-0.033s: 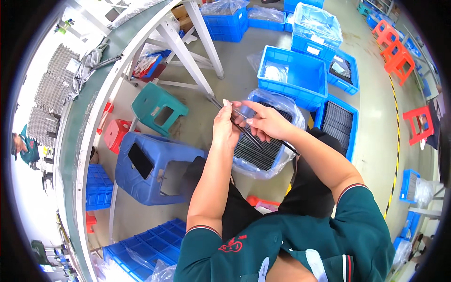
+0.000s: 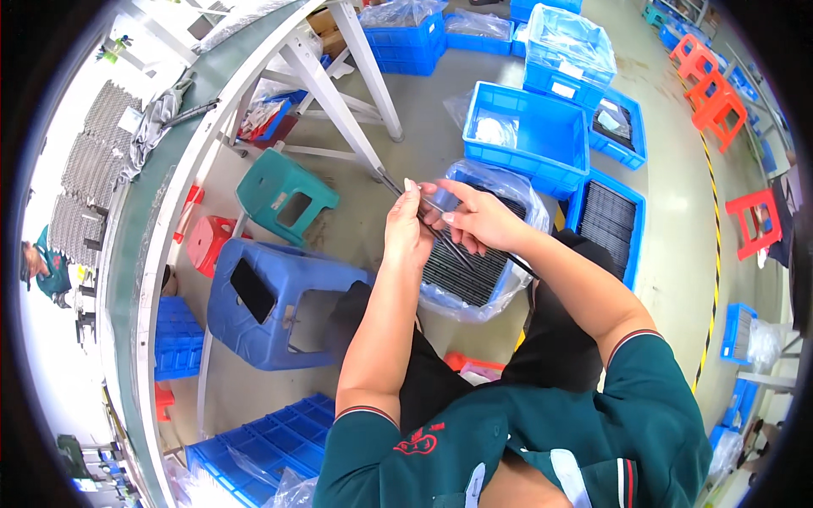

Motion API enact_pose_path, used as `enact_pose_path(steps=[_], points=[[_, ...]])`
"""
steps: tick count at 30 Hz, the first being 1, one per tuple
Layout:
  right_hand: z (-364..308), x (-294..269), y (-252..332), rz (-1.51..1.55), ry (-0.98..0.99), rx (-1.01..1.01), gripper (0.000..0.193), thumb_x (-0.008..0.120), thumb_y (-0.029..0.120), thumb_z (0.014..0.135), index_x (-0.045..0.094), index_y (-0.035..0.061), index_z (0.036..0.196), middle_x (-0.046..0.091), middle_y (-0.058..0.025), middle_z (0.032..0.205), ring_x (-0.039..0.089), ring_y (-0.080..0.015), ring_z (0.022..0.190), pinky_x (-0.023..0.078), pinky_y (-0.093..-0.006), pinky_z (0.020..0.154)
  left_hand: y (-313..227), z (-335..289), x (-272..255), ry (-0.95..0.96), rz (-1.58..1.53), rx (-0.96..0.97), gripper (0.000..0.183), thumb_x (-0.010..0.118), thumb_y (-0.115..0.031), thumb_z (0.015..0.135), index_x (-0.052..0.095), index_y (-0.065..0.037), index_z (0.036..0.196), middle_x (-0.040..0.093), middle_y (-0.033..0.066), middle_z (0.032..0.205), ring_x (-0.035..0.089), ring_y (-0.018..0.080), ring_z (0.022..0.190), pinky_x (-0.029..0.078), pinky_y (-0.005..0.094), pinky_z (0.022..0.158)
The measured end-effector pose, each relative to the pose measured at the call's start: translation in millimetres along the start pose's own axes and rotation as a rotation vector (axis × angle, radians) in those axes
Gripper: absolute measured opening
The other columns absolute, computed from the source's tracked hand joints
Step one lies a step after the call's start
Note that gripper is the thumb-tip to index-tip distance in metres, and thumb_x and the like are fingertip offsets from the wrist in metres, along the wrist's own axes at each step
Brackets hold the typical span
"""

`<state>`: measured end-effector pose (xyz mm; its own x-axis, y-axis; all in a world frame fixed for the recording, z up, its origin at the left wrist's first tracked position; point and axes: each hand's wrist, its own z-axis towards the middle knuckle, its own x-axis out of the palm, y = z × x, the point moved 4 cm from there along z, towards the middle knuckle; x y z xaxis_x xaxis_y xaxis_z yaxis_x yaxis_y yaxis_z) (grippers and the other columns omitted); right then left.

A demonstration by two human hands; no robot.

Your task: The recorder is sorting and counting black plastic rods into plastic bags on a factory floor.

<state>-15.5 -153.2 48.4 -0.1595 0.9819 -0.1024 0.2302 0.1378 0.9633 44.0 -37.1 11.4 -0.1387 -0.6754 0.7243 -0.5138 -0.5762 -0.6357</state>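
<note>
Both hands meet over a plastic-lined blue bin [image 2: 527, 290] filled with rows of thin black rods [image 2: 457, 275] between my knees. My left hand [image 2: 408, 230] is closed round a few slim dark rods [image 2: 389, 182], whose ends stick out past the thumb toward the table leg. Close beside it, my right hand [image 2: 487, 218] has its thumb and index finger bent together at the rods, the other fingers curled below. What sits exactly between the right fingertips is too small to make out. Dark rod lengths slant below the hands toward my right knee.
Past the bin stands a blue crate [image 2: 542, 131] with a small white item in it. Another crate of black rods [image 2: 608, 216] lies to the right. At left are a blue stool [image 2: 224, 317] bearing a phone [image 2: 252, 289], a green stool [image 2: 262, 190] and a long table [image 2: 140, 254].
</note>
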Motion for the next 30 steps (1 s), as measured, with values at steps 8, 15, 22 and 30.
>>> enact_pose_path(steps=[8,15,22,30], points=[[0.0,-2.8,1.2,0.02,-0.042,-0.009,0.056,0.048,0.009,0.089,0.024,0.0027,0.14,0.055,-0.0074,0.066,0.051,-0.0118,0.045,0.039,-0.0253,0.037,3.9,2.3,-1.0,0.049,0.027,0.018,0.033,0.052,-0.034,0.092,0.057,-0.002,0.084,0.036,-0.0028,0.058,0.032,0.0094,0.052,0.03,0.024,0.048],[16.3,-2.9,-9.1,0.355,-0.043,-0.062,0.055,0.05,0.009,0.089,0.026,-0.0029,0.137,0.055,-0.007,0.066,0.049,-0.0112,0.044,0.037,-0.023,0.038,7.1,-8.8,20.7,0.122,0.262,0.015,0.034,0.049,-0.033,0.093,0.053,0.0,0.082,0.051,0.0075,0.056,0.056,0.0237,0.043,0.052,0.0372,0.046],[18.5,1.3,-8.7,0.607,0.154,0.137,0.066,0.053,0.021,0.091,0.013,-0.0005,0.139,0.062,-0.0156,0.082,0.064,-0.0244,0.068,0.055,-0.0381,0.06,0.6,9.8,-11.0,-0.102,0.157,0.162,0.033,0.051,-0.032,0.093,0.053,-0.004,0.076,0.038,-0.0026,0.058,0.03,0.0082,0.048,0.025,0.0226,0.043],[9.8,3.1,-25.8,0.435,0.098,0.13,0.02,0.051,0.017,0.091,0.056,-0.0024,0.088,0.06,-0.0109,0.071,0.061,-0.0182,0.056,0.053,-0.0314,0.051,15.1,-2.8,-0.3,-0.017,0.31,0.04,0.029,0.051,-0.03,0.093,0.057,-0.003,0.084,0.049,-0.0002,0.059,0.041,0.0083,0.048,0.034,0.0224,0.045]])
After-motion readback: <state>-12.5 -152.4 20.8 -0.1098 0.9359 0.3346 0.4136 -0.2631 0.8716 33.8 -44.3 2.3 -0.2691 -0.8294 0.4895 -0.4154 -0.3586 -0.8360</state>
